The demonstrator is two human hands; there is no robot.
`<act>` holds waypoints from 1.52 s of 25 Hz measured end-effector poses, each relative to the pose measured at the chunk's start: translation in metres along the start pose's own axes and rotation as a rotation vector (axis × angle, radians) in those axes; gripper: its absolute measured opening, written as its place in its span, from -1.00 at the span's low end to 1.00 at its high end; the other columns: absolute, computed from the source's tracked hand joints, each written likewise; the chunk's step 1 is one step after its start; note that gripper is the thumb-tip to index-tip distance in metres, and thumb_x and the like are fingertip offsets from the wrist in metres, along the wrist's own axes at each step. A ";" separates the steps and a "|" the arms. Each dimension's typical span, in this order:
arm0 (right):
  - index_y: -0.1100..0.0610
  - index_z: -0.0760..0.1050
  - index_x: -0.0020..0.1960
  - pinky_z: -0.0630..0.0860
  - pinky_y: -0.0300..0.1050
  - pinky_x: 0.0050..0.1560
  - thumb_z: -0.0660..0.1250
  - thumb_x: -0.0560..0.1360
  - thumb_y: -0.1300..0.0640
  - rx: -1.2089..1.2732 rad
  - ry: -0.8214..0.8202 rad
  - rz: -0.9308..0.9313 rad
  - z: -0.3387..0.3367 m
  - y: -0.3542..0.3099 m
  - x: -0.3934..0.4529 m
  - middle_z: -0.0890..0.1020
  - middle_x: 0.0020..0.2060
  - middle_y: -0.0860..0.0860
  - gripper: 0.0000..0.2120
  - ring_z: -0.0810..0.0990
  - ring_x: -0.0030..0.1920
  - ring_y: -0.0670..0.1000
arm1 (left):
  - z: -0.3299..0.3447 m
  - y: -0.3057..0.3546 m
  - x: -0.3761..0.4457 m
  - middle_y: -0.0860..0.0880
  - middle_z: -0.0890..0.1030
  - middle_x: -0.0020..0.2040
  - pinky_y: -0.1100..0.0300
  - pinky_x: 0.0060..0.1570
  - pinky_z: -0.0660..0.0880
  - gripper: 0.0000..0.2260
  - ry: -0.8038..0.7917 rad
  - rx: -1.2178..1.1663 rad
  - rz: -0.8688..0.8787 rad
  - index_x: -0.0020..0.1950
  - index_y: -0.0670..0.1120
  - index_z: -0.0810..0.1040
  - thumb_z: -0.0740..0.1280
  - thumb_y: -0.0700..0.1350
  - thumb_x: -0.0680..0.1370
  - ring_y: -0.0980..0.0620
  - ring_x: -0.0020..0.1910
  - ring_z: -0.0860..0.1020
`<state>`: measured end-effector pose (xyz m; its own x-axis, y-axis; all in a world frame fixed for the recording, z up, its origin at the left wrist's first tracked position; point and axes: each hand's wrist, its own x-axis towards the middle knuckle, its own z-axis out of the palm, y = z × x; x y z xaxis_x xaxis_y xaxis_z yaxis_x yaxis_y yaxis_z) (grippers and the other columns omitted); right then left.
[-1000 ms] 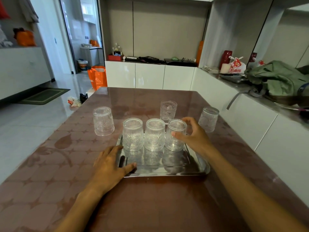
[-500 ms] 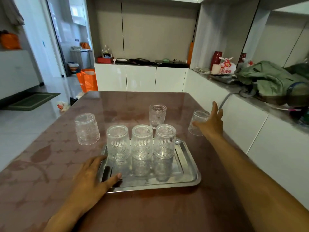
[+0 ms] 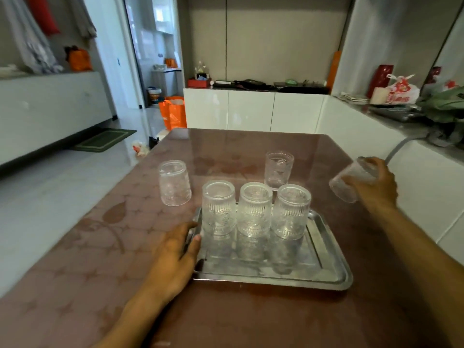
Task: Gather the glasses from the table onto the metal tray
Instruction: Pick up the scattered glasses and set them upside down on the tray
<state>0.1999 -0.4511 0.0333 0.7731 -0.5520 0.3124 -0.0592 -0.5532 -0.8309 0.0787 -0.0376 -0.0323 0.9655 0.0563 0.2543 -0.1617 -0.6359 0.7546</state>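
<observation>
A metal tray lies on the brown table and carries three ribbed glasses upside down in a row: left, middle, right. My left hand rests flat on the table, fingers on the tray's left rim. My right hand grips a fourth glass, tilted and lifted off the table, right of the tray. One upside-down glass stands on the table left of the tray. An upright glass stands just behind the tray.
A white counter runs close along the table's right side, with bags and green cloth on it. White cabinets stand beyond the far table edge. An orange bag sits on the floor at the left.
My right hand left the tray's right glass, reached to the glass at the table's right, closed on it and lifted it tilted. My left hand stayed at the tray's left rim.
</observation>
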 end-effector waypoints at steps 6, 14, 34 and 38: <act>-0.12 0.43 0.36 0.69 -0.11 -0.12 0.51 0.43 0.19 0.501 -0.078 -0.276 -0.050 -0.104 -0.117 0.51 0.33 -0.05 -0.43 0.64 0.11 -0.12 | -0.001 -0.009 0.006 -0.05 0.69 0.04 -0.01 0.11 0.39 -0.70 0.137 0.196 -0.073 0.13 0.06 0.58 0.15 -0.05 0.49 -0.17 0.08 0.57; -0.25 0.43 0.31 0.44 -0.25 0.07 0.56 0.32 -0.04 0.127 -0.513 -0.560 0.043 -0.140 -0.243 0.51 0.23 -0.12 -0.39 0.49 0.17 -0.16 | -0.007 0.004 0.001 -0.06 0.71 -0.06 -0.01 0.08 0.38 -0.74 0.140 0.109 -0.082 -0.03 0.01 0.64 0.15 -0.15 0.51 -0.15 0.03 0.59; -0.06 0.28 0.43 0.43 -0.18 0.29 0.38 0.44 -0.21 0.139 -0.300 -0.683 0.055 -0.073 -0.279 0.40 0.34 -0.18 -0.37 0.42 0.34 -0.13 | -0.025 0.001 0.025 -0.05 0.64 -0.01 0.07 0.03 0.51 -0.77 0.114 -0.450 -0.347 0.02 -0.01 0.58 0.28 -0.25 0.43 -0.06 -0.03 0.57; -0.04 0.34 0.36 0.53 0.10 0.19 0.35 0.47 -0.17 0.184 -0.234 -0.668 0.056 -0.062 -0.273 0.45 0.29 -0.11 -0.48 0.49 0.28 -0.02 | -0.049 0.015 0.078 -0.08 0.50 0.12 0.24 -0.14 0.44 -0.48 0.258 -0.354 -0.337 0.34 -0.12 0.36 0.44 -0.27 0.42 -0.03 0.01 0.50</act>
<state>0.0281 -0.2312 -0.0264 0.7229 0.0259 0.6904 0.5636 -0.6003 -0.5675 0.1412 -0.0049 0.0289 0.9017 0.4268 0.0695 0.0462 -0.2550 0.9658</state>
